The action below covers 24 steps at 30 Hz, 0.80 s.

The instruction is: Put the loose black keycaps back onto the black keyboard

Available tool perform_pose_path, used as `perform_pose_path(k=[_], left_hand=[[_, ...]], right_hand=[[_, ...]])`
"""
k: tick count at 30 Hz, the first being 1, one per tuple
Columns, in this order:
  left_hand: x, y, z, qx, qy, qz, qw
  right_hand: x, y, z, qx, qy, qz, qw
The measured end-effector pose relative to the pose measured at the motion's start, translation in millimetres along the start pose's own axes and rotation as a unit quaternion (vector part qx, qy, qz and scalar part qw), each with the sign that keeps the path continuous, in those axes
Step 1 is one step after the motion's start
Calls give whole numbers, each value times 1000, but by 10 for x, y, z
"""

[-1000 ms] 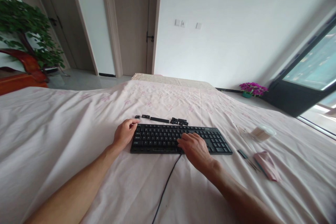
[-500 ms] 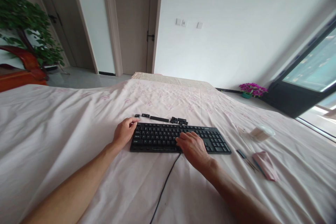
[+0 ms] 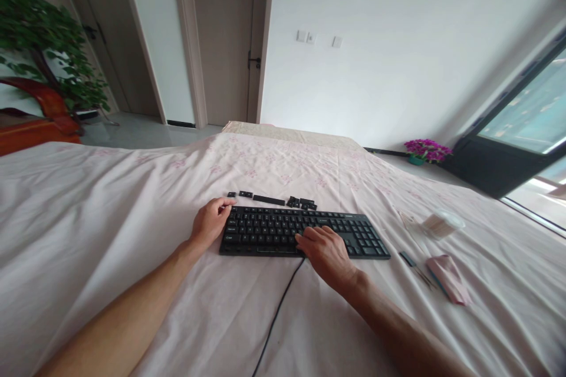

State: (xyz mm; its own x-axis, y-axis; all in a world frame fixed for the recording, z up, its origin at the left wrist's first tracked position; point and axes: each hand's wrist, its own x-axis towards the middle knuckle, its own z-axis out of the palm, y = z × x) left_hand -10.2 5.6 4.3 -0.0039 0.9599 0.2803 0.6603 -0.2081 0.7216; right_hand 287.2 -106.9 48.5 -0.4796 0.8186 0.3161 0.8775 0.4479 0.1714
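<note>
You are facing a taupe door [image 3: 225,41] with a black lever handle [image 3: 254,62]. Left of this door, a leafy plant [image 3: 39,26] is rising behind a reddish wooden armrest [image 3: 55,112], and glossy gray floor [image 3: 137,132] is shining. Right of it, a white wall [image 3: 398,12] is carrying three wall plates [image 3: 301,36]; farther right, magenta flowers [image 3: 427,149] are sitting near a dark-framed glass panel [image 3: 526,115] letting in daylight.

The left forearm [image 3: 132,300], bare, extends from the near left toward the far right; the left hand [image 3: 211,223] is loosely bent, its fingers [image 3: 224,202] directed rightward. The right forearm [image 3: 400,324], also bare, slants from the near right toward the far left; the right hand [image 3: 326,250] is palm down, fingers flexed, fingertips partly hidden. The hands are apart.
</note>
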Motion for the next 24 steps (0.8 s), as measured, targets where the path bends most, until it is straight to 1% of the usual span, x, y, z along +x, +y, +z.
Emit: perform_pose_path(k=[9, 16, 24], left_hand=[[14, -57, 24, -12, 0, 9, 1000], [12, -42, 16, -2, -1, 2, 1000], [2, -7, 5, 4, -3, 2, 1000]], right_hand=[[11, 19, -7, -9, 31, -15, 999], [9, 22, -47, 2, 36, -16, 999], [7, -8, -35, -21, 24, -8, 999]])
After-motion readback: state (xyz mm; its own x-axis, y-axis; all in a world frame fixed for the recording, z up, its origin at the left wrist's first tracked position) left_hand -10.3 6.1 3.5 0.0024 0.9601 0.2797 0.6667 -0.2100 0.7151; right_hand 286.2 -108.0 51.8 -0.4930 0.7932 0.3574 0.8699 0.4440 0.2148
